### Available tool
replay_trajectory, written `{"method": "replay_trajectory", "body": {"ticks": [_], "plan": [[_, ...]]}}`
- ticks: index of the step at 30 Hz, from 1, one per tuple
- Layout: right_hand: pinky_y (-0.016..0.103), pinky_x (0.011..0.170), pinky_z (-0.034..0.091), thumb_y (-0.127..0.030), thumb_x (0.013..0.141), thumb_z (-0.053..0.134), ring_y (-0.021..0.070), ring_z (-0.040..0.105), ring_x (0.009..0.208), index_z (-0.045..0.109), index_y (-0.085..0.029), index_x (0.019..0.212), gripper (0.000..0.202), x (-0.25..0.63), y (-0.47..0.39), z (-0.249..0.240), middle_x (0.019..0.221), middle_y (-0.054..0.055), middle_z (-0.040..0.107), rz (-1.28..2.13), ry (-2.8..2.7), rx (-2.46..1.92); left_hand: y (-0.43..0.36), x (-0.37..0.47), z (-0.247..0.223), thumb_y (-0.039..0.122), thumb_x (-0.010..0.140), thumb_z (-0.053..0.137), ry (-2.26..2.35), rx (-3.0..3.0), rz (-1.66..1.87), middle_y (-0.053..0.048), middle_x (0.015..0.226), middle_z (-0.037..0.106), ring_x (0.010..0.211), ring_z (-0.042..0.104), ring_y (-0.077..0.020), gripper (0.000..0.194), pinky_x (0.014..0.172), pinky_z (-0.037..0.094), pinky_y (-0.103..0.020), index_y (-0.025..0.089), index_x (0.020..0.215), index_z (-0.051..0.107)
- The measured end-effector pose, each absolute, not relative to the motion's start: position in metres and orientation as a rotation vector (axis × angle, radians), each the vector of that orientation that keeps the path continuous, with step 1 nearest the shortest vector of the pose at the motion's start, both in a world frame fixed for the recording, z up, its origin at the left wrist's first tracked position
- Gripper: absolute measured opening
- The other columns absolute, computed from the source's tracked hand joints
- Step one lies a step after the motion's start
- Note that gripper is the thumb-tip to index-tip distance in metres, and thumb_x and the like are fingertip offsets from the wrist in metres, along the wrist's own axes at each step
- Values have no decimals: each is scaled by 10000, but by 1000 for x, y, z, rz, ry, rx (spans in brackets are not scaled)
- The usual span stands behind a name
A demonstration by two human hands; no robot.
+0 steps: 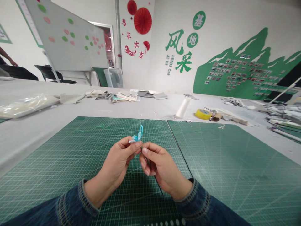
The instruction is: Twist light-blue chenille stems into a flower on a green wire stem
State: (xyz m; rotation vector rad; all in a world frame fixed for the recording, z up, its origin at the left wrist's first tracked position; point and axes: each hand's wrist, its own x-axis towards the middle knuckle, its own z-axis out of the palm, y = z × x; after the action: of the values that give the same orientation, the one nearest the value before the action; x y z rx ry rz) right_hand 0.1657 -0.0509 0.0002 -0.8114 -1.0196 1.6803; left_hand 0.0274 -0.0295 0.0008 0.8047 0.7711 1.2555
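Between my hands is a small light-blue craft flower (139,135) with pale, bead-like lines on its petals. My left hand (122,157) pinches it at the base with thumb and forefinger. A thin dark stem (159,185) runs down from the flower, passing through the fingers of my right hand (157,160) and sticking out below it. My right thumb and forefinger are pressed together on the stem just under the petals. Both hands are held above a green cutting mat (94,147); the fingertips partly hide where flower and stem meet.
A second green mat (223,150) adjoins on the right. Beyond the mats stand a white thread cone (182,108), yellow tape (203,114) and a cardboard tube (216,117). Folded cloth (127,95) lies at the back, a plastic-wrapped bundle (28,105) at left. A person's arm (8,57) shows far left.
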Motion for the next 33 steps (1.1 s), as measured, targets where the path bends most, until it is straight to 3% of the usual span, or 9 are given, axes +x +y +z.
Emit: {"method": "replay_trajectory", "body": {"ticks": [5,11,15,22,26,30,33], "plan": [[186,413,239,-343,821,689,55,376,449,631,-168,754,196,165,-50,-1,546,-57,505,1538,-1047,-864,-29,27,-2,251,672,862,771,841,1245,-5,729,662,685,568,-93,196,636,464,-179,146,753,717],[211,435,293,-325,856,635,74,387,457,658,-178,785,165,163,-49,-6,545,-56,497,1294,-1144,-978,-30,27,-4,219,721,819,745,832,1212,25,672,599,529,393,-34,152,493,336,-145,145,743,688],[230,445,320,-295,884,598,90,405,467,671,-188,810,149,163,-50,-5,560,-51,494,1181,-1223,-1055,-31,28,-3,204,706,823,724,799,1214,26,685,588,515,373,-25,159,474,308,-140,139,747,683],[281,524,372,-282,934,573,144,484,555,727,-238,883,169,164,-56,-7,618,-11,543,696,-1523,-1136,-34,31,-3,250,678,857,750,747,1245,53,620,505,509,360,-37,232,463,306,-159,144,696,652],[257,496,379,-290,911,602,117,473,513,680,-226,852,118,164,-56,-4,616,-31,538,923,-1445,-1078,-33,28,-3,232,674,862,747,762,1246,37,659,564,542,425,-42,202,502,355,-158,148,723,685],[208,422,311,-342,884,617,78,412,441,614,-207,827,147,165,-54,0,569,-58,527,1377,-1240,-943,-31,25,-2,239,657,869,764,771,1237,-9,734,660,660,560,-90,197,605,444,-187,144,729,712],[189,413,279,-361,853,653,64,397,439,607,-195,807,178,166,-52,0,564,-59,533,1518,-1138,-897,-30,25,-1,242,644,872,764,782,1233,-22,722,679,680,583,-108,196,632,457,-203,140,721,724]]}}
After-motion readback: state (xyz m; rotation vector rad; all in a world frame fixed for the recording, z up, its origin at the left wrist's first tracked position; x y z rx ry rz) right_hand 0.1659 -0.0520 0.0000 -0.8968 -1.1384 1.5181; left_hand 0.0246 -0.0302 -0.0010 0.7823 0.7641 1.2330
